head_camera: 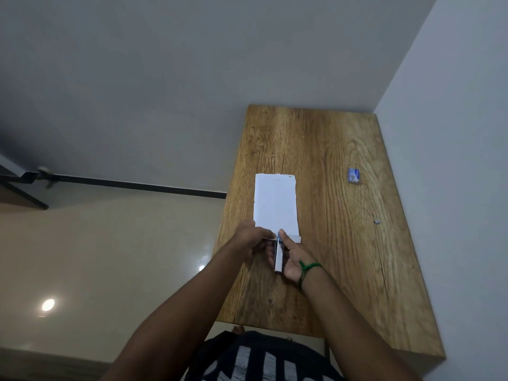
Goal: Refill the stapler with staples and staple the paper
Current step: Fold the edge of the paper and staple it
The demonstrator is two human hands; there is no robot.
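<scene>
A folded white paper (275, 203) lies on the wooden table (343, 243). Its near edge is between the jaws of a silver and blue stapler (279, 257), which points away from me. My right hand (294, 259), with a green thread on the wrist, grips the stapler from the right, thumb on top near its front. My left hand (251, 239) pinches the paper's near left corner, its fingers touching the stapler's left side. The lower jaw is hidden under the paper and fingers.
A small blue and white staple box (354, 175) sits toward the table's far right. A short loose strip of staples (377, 222) lies right of the paper. Walls close in behind and on the right; tiled floor lies to the left.
</scene>
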